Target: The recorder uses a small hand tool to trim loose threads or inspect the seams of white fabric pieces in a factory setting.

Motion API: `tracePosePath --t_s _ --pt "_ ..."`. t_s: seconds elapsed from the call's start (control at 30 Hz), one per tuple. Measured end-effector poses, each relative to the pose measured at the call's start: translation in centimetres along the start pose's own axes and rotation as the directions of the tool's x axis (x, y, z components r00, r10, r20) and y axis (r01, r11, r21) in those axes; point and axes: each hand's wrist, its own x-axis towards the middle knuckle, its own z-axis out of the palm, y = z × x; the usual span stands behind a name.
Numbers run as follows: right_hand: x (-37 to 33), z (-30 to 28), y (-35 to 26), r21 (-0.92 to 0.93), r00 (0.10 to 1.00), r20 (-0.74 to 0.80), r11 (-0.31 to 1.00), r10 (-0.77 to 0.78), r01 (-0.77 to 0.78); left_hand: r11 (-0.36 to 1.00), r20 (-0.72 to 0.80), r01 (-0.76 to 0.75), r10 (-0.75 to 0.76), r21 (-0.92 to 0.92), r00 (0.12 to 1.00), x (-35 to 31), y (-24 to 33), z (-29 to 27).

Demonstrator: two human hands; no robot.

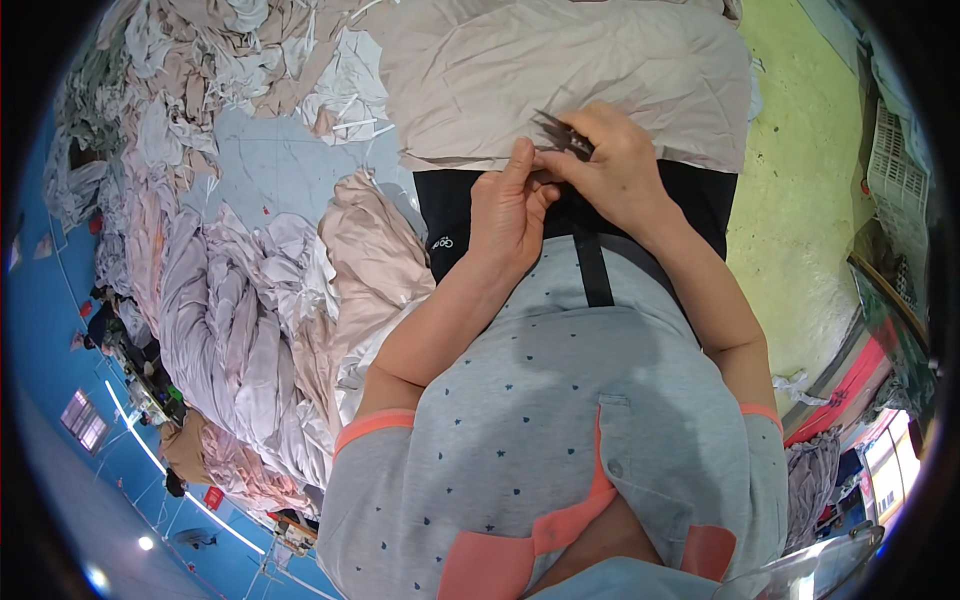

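My right hand [612,165] grips a small pair of dark thread snips [562,135], the blades pointing up and left over the edge of a beige garment [560,70] spread across my lap. My left hand [508,205] is beside it, thumb and forefinger pinched at the garment's hem right by the snips. What it pinches is too small to make out. Both hands touch each other above my black trousers [450,215].
A big heap of beige, pink and white cloth [230,290] lies on my left, with more scraps [230,60] at the top left. A yellow-green floor [800,190] lies on my right. A white crate [895,170] stands at the far right.
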Motion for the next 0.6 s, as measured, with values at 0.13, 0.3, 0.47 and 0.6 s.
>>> tracePosePath --t_s 0.13,0.3,0.47,0.6 --pt "-0.4 0.8 0.4 0.054 1.000 0.009 0.999 -0.006 0.005 0.996 -0.014 -0.081 0.082 0.043 0.997 -0.4 -0.3 0.5" --pt "-0.9 0.3 -0.2 0.208 0.999 -0.033 0.978 0.029 -0.021 0.996 -0.031 -0.053 0.055 0.070 0.998 -0.7 0.0 0.6" --pt "-1.8 -1.2 -0.1 0.361 0.977 0.002 0.911 0.215 -0.201 0.993 -0.033 0.029 -0.025 0.111 0.999 -2.3 1.2 0.5" --pt "-2.3 -2.0 -1.1 0.338 0.982 0.011 0.924 0.188 -0.181 0.637 0.204 -0.405 0.367 0.656 0.908 -3.8 1.0 0.6"
